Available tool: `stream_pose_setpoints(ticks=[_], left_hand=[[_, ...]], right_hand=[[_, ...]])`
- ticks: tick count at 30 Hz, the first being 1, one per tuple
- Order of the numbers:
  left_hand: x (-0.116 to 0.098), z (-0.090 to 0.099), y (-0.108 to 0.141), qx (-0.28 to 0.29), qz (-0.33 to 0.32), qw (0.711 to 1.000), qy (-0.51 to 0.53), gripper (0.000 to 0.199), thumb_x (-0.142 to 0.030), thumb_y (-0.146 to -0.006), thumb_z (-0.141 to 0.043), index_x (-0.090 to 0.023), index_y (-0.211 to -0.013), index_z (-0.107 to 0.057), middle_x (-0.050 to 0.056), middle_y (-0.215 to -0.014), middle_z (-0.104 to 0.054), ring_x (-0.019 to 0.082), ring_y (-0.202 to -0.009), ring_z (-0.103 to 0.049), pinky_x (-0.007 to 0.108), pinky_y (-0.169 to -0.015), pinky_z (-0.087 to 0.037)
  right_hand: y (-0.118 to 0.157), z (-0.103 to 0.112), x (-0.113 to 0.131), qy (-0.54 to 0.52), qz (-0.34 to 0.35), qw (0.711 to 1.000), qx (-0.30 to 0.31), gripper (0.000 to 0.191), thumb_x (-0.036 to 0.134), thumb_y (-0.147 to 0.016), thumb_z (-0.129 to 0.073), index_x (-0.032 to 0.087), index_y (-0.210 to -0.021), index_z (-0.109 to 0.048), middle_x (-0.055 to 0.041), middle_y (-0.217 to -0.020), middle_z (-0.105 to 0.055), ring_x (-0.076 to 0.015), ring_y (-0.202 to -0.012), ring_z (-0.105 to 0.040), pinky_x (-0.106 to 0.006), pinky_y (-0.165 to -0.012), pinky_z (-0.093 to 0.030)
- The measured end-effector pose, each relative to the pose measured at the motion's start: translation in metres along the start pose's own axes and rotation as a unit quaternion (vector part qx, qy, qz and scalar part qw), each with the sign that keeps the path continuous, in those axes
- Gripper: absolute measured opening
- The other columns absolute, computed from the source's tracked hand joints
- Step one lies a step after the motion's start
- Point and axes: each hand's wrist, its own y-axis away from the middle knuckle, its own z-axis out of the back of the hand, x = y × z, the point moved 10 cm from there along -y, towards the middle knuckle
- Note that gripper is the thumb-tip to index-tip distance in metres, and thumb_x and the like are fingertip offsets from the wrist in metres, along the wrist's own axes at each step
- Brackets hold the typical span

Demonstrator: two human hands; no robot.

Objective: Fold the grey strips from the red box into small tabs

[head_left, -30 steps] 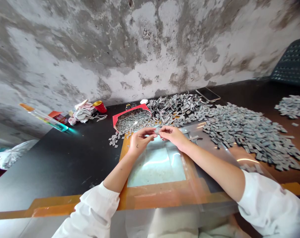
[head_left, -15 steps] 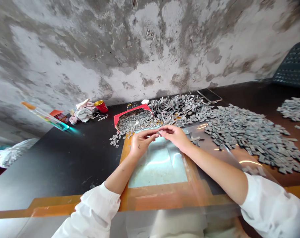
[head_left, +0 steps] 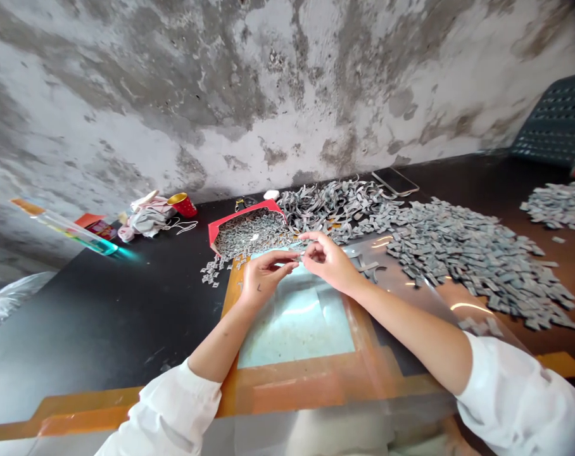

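Note:
My left hand (head_left: 263,273) and my right hand (head_left: 328,261) meet above the pale blue sheet (head_left: 297,329) taped to the table. Between their fingertips is a small grey piece (head_left: 299,258), mostly covered by the fingers. Both hands are closed in a pinch on it. Just beyond them, a red-edged box (head_left: 216,231) lies with its open side facing me, full of tiny grey pieces (head_left: 254,229) that spill out at its left front. A few curved grey strips (head_left: 370,269) lie right of my right hand.
Behind my hands is a heap of curved grey strips (head_left: 339,202); a larger pile of grey pieces (head_left: 472,247) spreads right. A phone (head_left: 396,182), a red cup (head_left: 183,204), crumpled cloth (head_left: 147,215) and a clear tube with blue glow (head_left: 73,229) are on the black table (head_left: 149,304).
My right hand's fingers have lifted and curled, showing more of the small piece at the fingertips. The whole view has shifted a little, so things appear further left.

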Motion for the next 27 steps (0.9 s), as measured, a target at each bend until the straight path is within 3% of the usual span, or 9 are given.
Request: stream_pose_setpoints(ticks=[7,10,15,19,23,27], left_hand=[[-0.016,-0.005,-0.001,0.036,-0.085,0.996,0.003,0.015,-0.024,-0.074,-0.075,-0.024,-0.089,-0.076,0.006,-0.091,-0.069,0.016,-0.082,-0.063,0.023,-0.066,-0.053],[-0.015,-0.004,-0.001,0.028,-0.091,0.995,-0.005,0.016,-0.023,-0.073,-0.076,-0.025,-0.089,-0.076,0.005,-0.090,-0.066,0.014,-0.083,-0.061,0.021,-0.066,-0.050],[0.009,-0.009,-0.003,0.031,0.026,0.995,0.094,0.018,-0.031,-0.074,-0.074,-0.021,-0.089,-0.076,0.006,-0.092,-0.066,0.013,-0.075,-0.061,0.023,-0.063,-0.053],[0.029,-0.009,0.000,-0.004,0.133,0.975,0.178,0.029,-0.031,-0.068,-0.080,-0.018,-0.093,-0.072,0.003,-0.080,-0.069,0.011,-0.068,-0.063,0.023,-0.066,-0.054],[0.035,-0.012,0.002,-0.012,0.172,0.960,0.219,0.034,-0.030,-0.065,-0.082,-0.017,-0.094,-0.068,0.000,-0.073,-0.067,0.009,-0.068,-0.063,0.020,-0.065,-0.052],[0.040,-0.014,0.005,-0.007,0.199,0.954,0.223,0.035,-0.032,-0.064,-0.082,-0.016,-0.091,-0.067,0.002,-0.076,-0.068,0.011,-0.070,-0.064,0.020,-0.065,-0.052]], right_hand=[[0.002,-0.007,0.005,0.039,0.026,0.998,0.040,0.043,0.024,-0.083,-0.057,0.025,-0.124,-0.044,0.0021,-0.081,-0.059,-0.0113,-0.066,-0.053,-0.026,-0.064,-0.042],[0.003,-0.009,0.005,0.051,0.034,0.997,0.048,0.040,0.025,-0.086,-0.055,0.025,-0.125,-0.044,0.0006,-0.085,-0.061,-0.0116,-0.066,-0.054,-0.026,-0.063,-0.043],[0.002,-0.004,0.009,0.094,0.053,0.994,0.020,0.036,0.027,-0.087,-0.057,0.026,-0.121,-0.048,0.0001,-0.088,-0.067,-0.0138,-0.072,-0.061,-0.028,-0.069,-0.047],[0.004,0.001,0.019,0.226,0.100,0.969,-0.010,0.027,0.028,-0.082,-0.066,0.027,-0.108,-0.060,0.0009,-0.088,-0.070,-0.0153,-0.081,-0.064,-0.028,-0.075,-0.045],[0.007,0.000,0.027,0.332,0.143,0.932,-0.027,0.015,0.033,-0.081,-0.068,0.025,-0.094,-0.066,0.0001,-0.089,-0.072,-0.0168,-0.082,-0.063,-0.029,-0.077,-0.043],[0.012,-0.003,0.036,0.404,0.176,0.896,-0.047,0.014,0.034,-0.086,-0.061,0.025,-0.093,-0.068,-0.0012,-0.086,-0.072,-0.0190,-0.084,-0.061,-0.033,-0.082,-0.041]])
